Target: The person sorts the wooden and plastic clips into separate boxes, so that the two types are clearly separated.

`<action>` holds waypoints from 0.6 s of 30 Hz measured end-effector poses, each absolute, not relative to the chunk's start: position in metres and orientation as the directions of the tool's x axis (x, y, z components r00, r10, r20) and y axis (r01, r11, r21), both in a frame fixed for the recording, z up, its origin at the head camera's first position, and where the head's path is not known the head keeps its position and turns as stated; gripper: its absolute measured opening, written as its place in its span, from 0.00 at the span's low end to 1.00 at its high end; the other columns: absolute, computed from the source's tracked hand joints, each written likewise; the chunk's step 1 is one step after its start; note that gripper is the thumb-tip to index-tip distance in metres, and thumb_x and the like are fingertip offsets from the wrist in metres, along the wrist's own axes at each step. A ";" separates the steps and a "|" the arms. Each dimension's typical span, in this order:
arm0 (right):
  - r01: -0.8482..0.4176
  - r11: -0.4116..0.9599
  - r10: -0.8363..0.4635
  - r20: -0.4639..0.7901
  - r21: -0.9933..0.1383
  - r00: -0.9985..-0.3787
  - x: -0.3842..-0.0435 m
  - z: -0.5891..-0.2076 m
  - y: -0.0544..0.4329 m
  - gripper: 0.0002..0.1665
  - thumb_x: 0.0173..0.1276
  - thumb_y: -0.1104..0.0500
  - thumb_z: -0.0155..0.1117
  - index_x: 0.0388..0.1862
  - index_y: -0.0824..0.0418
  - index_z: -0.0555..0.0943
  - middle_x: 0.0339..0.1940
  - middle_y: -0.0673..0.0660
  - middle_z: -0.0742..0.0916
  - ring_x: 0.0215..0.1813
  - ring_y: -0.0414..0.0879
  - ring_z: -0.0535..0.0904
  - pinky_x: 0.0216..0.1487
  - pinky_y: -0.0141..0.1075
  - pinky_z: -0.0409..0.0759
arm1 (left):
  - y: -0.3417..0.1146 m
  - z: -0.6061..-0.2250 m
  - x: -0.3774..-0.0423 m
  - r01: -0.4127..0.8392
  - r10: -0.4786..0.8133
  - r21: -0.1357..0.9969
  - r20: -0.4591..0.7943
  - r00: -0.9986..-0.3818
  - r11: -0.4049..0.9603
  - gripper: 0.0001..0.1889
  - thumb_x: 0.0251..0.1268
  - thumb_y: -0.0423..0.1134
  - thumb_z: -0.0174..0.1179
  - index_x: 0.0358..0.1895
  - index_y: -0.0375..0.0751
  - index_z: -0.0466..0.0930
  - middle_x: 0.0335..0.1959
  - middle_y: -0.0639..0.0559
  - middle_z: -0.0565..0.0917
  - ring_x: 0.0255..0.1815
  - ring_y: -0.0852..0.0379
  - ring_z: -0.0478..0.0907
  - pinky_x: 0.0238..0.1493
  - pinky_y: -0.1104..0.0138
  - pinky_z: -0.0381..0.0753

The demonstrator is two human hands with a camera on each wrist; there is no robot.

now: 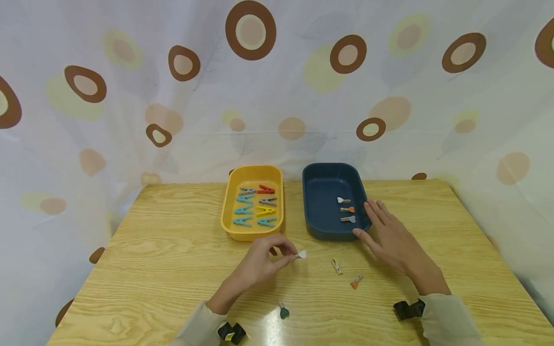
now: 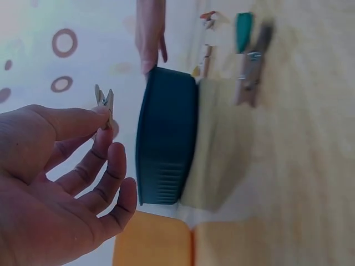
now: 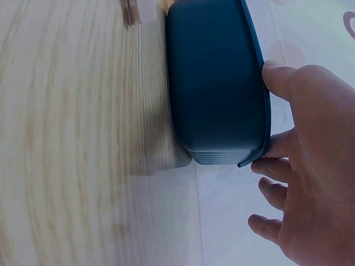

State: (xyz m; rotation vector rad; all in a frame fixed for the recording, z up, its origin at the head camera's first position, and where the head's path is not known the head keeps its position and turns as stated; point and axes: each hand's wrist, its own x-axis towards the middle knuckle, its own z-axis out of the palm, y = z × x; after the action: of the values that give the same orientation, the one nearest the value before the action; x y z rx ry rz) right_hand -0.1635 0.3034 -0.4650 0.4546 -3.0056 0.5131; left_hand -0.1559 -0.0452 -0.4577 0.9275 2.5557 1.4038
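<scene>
A small wooden clothespin with a white heart is pinched between the thumb and fingertips of my left hand, over the table in front of the two bins. In the left wrist view the clothespin points its legs upward. My right hand rests on the near right corner of the dark blue bin, fingers and thumb spread along its rim. Inside that bin lie three heart clothespins: a white one, an orange one and a grey one.
A yellow bin to the left holds several larger plastic clothespins in blue, grey, red and yellow. On the table lie a yellow-tipped clothespin, an orange heart clothespin and a green heart clothespin. A patterned curtain hangs behind the table.
</scene>
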 end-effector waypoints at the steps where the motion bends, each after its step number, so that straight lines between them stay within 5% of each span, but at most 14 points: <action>1: -0.296 0.902 -0.276 0.105 -0.315 -0.955 -0.163 -0.465 0.303 0.52 0.80 0.35 0.50 0.83 0.70 0.49 0.84 0.69 0.54 0.83 0.67 0.45 0.77 0.63 0.52 | -0.043 -0.454 -0.158 0.476 0.539 0.786 0.221 -0.813 0.394 0.05 0.69 0.34 0.69 0.40 0.51 0.87 0.36 0.63 0.85 0.38 0.64 0.80 0.40 0.63 0.80; 9: -0.291 0.905 -0.271 0.108 -0.311 -0.957 -0.163 -0.466 0.304 0.52 0.80 0.35 0.51 0.83 0.71 0.50 0.83 0.69 0.55 0.83 0.67 0.45 0.76 0.64 0.54 | -0.019 -0.433 -0.181 0.503 0.526 0.771 0.261 -0.809 0.391 0.02 0.71 0.36 0.66 0.42 0.47 0.88 0.39 0.60 0.85 0.40 0.63 0.80 0.42 0.58 0.82; 18: -0.286 0.908 -0.264 0.111 -0.307 -0.958 -0.164 -0.467 0.303 0.52 0.80 0.34 0.50 0.83 0.70 0.50 0.83 0.69 0.55 0.83 0.66 0.46 0.76 0.64 0.54 | 0.008 -0.423 -0.210 0.455 0.491 0.824 0.257 -0.832 0.339 0.03 0.72 0.36 0.66 0.43 0.45 0.88 0.38 0.57 0.86 0.39 0.62 0.80 0.41 0.66 0.82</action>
State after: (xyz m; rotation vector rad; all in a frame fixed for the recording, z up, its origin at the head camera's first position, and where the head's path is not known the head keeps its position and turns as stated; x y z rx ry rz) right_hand -0.1638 0.3029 -0.4666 0.4335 -3.0029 0.4994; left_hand -0.2102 0.0077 -0.4228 0.8979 2.5402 1.5431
